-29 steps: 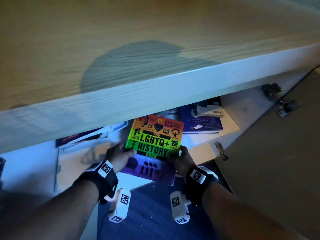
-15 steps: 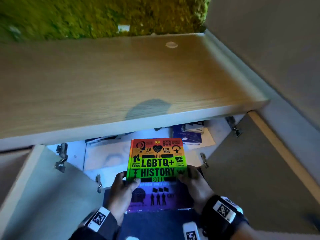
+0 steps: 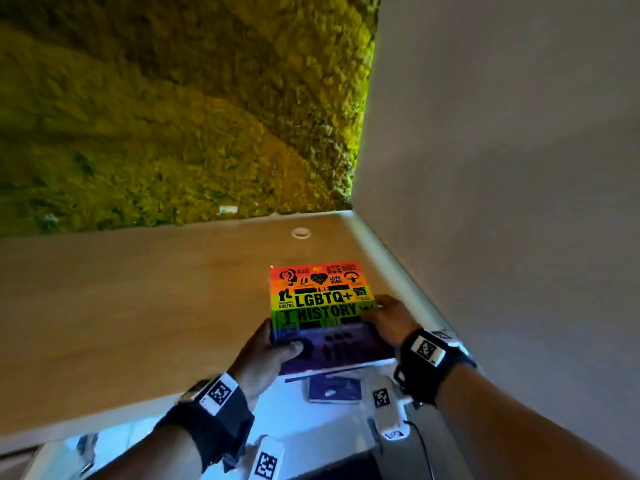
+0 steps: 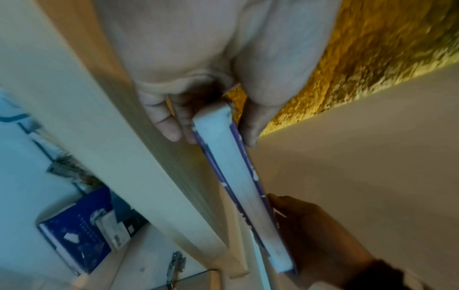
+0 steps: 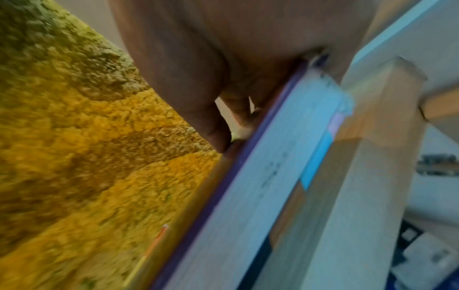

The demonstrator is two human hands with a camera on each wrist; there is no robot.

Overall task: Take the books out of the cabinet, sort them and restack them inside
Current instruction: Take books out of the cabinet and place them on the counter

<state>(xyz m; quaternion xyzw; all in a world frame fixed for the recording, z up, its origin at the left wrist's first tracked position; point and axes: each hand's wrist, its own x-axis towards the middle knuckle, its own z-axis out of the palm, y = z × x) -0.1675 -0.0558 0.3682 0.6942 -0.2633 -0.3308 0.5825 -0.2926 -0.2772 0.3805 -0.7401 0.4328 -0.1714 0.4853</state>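
Observation:
A rainbow-striped book [image 3: 322, 303] titled LGBTQ+ History is held flat over the right end of the wooden cabinet top [image 3: 138, 306]. My left hand [image 3: 273, 351] grips its near left corner, thumb on the cover and fingers underneath. My right hand [image 3: 388, 318] grips the right edge. The left wrist view shows the book's page edge [image 4: 238, 184] between my thumb and fingers [image 4: 168, 125]. In the right wrist view the page edge [image 5: 261, 186] is blurred, with my thumb [image 5: 213, 129] on the cover. Below the cabinet top, a dark blue book [image 3: 334, 389] lies inside the cabinet [image 4: 79, 227].
A green moss wall [image 3: 173, 109] rises behind the cabinet top. A plain grey wall [image 3: 502, 168] closes off the right side. A small white round cap [image 3: 301, 233] is set in the wood near the back. Door hinges [image 4: 175, 264] show at the cabinet opening.
Both hands have lifted the rainbow book out of the cabinet opening and up over the wooden top. The view has tilted up, and the moss wall now fills the upper left.

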